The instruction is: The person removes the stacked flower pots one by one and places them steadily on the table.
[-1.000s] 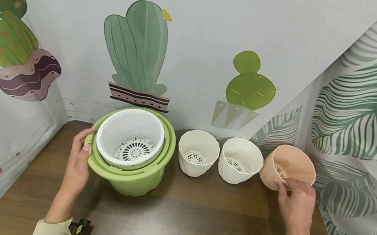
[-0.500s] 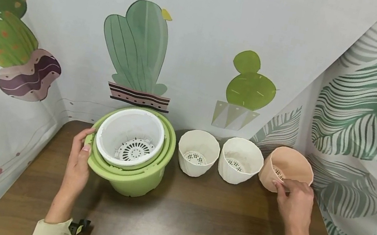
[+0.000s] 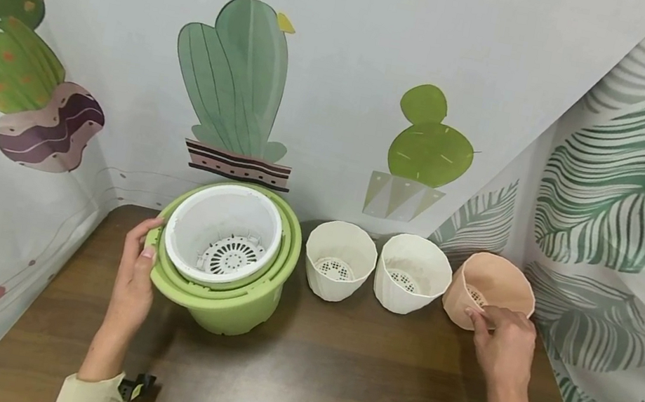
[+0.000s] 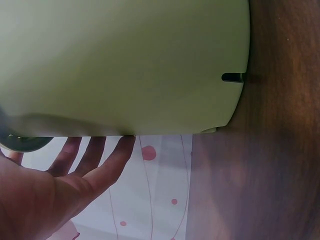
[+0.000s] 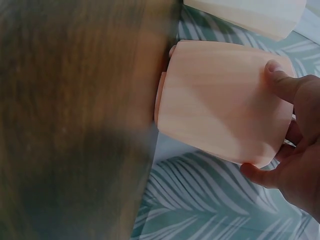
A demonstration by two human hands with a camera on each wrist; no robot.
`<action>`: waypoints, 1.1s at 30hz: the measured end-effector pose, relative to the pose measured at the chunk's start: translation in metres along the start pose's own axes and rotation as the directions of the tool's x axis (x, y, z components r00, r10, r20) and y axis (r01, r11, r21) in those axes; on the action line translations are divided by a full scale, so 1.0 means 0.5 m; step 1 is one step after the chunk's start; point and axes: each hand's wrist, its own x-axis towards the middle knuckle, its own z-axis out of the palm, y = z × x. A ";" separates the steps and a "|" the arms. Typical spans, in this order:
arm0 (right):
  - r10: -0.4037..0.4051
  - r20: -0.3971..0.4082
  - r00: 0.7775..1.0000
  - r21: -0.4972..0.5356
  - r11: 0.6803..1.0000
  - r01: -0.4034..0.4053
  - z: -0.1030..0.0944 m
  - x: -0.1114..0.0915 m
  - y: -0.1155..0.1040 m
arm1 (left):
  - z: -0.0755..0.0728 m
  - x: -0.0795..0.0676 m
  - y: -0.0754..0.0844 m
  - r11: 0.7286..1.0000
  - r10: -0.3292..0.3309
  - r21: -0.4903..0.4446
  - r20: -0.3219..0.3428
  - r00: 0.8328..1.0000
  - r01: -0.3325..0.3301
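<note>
My left hand grips the left rim of a large green flowerpot, thumb on the rim. A smaller green pot and a white pot with a slotted base nest inside it. In the left wrist view the fingers reach along the green pot's side. At the right end of the row, my right hand pinches the near rim of a peach flowerpot. The right wrist view shows the thumb against the peach pot's outer wall, its base at the tabletop.
Two cream flowerpots with perforated bases, the left one and the right one, stand between the green and peach pots. All are on a brown wooden table. A cloth printed with cacti and leaves hangs right behind them.
The peach pot has shifted slightly left and towards me, with my right hand on its rim. My left hand and the other pots have stayed in place.
</note>
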 end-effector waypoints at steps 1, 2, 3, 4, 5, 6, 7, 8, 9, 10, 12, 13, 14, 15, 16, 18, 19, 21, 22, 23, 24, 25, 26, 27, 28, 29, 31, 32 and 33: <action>0.001 0.002 1.000 0.001 1.000 -0.001 0.001 0.000 -0.001 | -0.001 0.000 0.000 1.000 -0.001 0.001 0.000 1.000 0.001; 0.003 0.005 1.000 0.003 1.000 -0.003 0.001 0.000 -0.001 | -0.001 -0.001 0.000 1.000 0.000 0.002 0.000 1.000 0.000; 0.005 0.006 1.000 0.003 1.000 -0.005 0.002 0.000 -0.002 | -0.002 -0.001 0.000 1.000 0.000 0.000 0.001 1.000 0.000; 0.008 0.008 1.000 0.003 1.000 -0.008 0.003 0.000 -0.003 | -0.002 -0.001 0.000 1.000 0.001 -0.002 0.001 1.000 -0.001; 0.010 0.008 1.000 0.004 1.000 -0.010 0.003 0.000 -0.003 | -0.002 -0.001 0.000 1.000 0.003 -0.004 0.002 1.000 -0.003; 0.013 0.008 1.000 0.004 1.000 -0.013 0.003 0.000 -0.004 | -0.002 0.000 -0.001 1.000 0.005 -0.010 0.002 1.000 -0.005; 0.015 0.007 1.000 0.003 1.000 -0.015 0.003 0.001 -0.004 | -0.002 0.000 -0.001 1.000 0.007 -0.016 0.002 1.000 -0.007; 0.017 0.005 1.000 0.002 1.000 -0.017 0.004 0.001 -0.005 | -0.002 0.001 -0.001 1.000 0.010 -0.021 0.002 1.000 -0.010; 0.018 0.003 1.000 0.002 1.000 -0.018 0.004 0.001 -0.005 | -0.002 0.001 -0.002 1.000 0.012 -0.025 0.003 1.000 -0.012; 0.019 0.002 1.000 0.002 1.000 -0.019 0.004 0.001 -0.005 | -0.002 0.001 -0.002 1.000 0.015 -0.023 0.003 1.000 -0.015; 0.015 -0.001 1.000 -0.001 1.000 -0.015 0.005 0.001 -0.006 | -0.002 0.001 -0.002 1.000 0.019 -0.021 0.003 1.000 -0.019; 0.012 -0.003 1.000 -0.003 1.000 -0.012 0.006 0.002 -0.006 | -0.002 0.001 -0.002 1.000 0.021 -0.019 0.002 1.000 -0.020; 0.008 -0.005 1.000 -0.005 1.000 -0.008 0.007 0.002 -0.006 | -0.002 0.001 -0.003 1.000 0.021 -0.017 0.003 1.000 -0.021; 0.004 -0.006 1.000 -0.007 1.000 -0.004 0.007 0.002 -0.006 | -0.002 0.001 -0.003 1.000 0.021 -0.016 0.003 1.000 -0.021; -0.001 -0.008 1.000 -0.009 1.000 0.000 0.008 0.003 -0.006 | -0.002 0.001 -0.003 1.000 0.020 -0.015 0.002 1.000 -0.020; -0.010 -0.011 1.000 -0.014 1.000 0.010 0.009 0.003 -0.006 | -0.002 0.001 -0.003 1.000 0.017 -0.017 0.002 1.000 -0.017; -0.014 -0.013 1.000 -0.015 1.000 0.014 0.010 0.004 -0.006 | -0.002 0.001 -0.003 1.000 0.013 -0.018 0.003 1.000 -0.013; -0.019 -0.015 1.000 -0.018 1.000 0.018 0.011 0.004 -0.005 | -0.003 0.001 -0.002 1.000 0.009 -0.017 0.004 1.000 -0.009; -0.020 -0.015 1.000 -0.019 1.000 0.020 0.011 0.004 -0.005 | -0.003 0.001 -0.002 1.000 0.005 -0.017 0.005 1.000 -0.005; -0.020 -0.015 1.000 -0.021 1.000 0.020 0.011 0.004 -0.005 | -0.003 0.001 -0.002 1.000 0.003 -0.017 0.006 1.000 -0.003; -0.018 -0.014 1.000 -0.023 1.000 0.018 0.012 0.005 -0.005 | -0.003 0.001 -0.001 1.000 0.001 -0.015 0.006 1.000 -0.001; -0.018 -0.013 1.000 -0.026 1.000 0.017 0.012 0.005 -0.004 | -0.003 0.001 -0.001 1.000 -0.001 -0.014 0.006 1.000 0.001; -0.016 -0.011 1.000 -0.029 0.999 0.016 0.013 0.005 -0.004 | -0.003 0.001 -0.001 1.000 -0.002 -0.012 0.005 1.000 0.002; -0.014 -0.010 1.000 -0.032 0.999 0.013 0.013 0.005 -0.004 | -0.003 0.001 -0.001 1.000 -0.004 -0.010 0.005 1.000 0.004; -0.011 -0.008 1.000 -0.036 0.999 0.011 0.013 0.005 -0.004 | -0.002 0.001 -0.001 1.000 -0.005 -0.010 0.005 1.000 0.005; -0.008 -0.008 1.000 -0.040 0.999 0.008 0.014 0.005 -0.004 | -0.002 0.001 -0.001 1.000 -0.006 -0.009 0.005 1.000 0.006; -0.003 -0.005 1.000 -0.047 0.999 0.003 0.014 0.006 -0.004 | -0.001 0.002 -0.001 1.000 -0.008 -0.007 0.005 1.000 0.008; 0.001 -0.005 1.000 -0.048 0.999 -0.001 0.014 0.006 -0.004 | 0.000 0.002 0.000 1.000 -0.009 -0.009 0.004 1.000 0.009; 0.005 -0.005 1.000 -0.049 0.999 -0.005 0.014 0.006 -0.004 | 0.000 0.001 0.000 1.000 -0.009 -0.010 0.004 1.000 0.009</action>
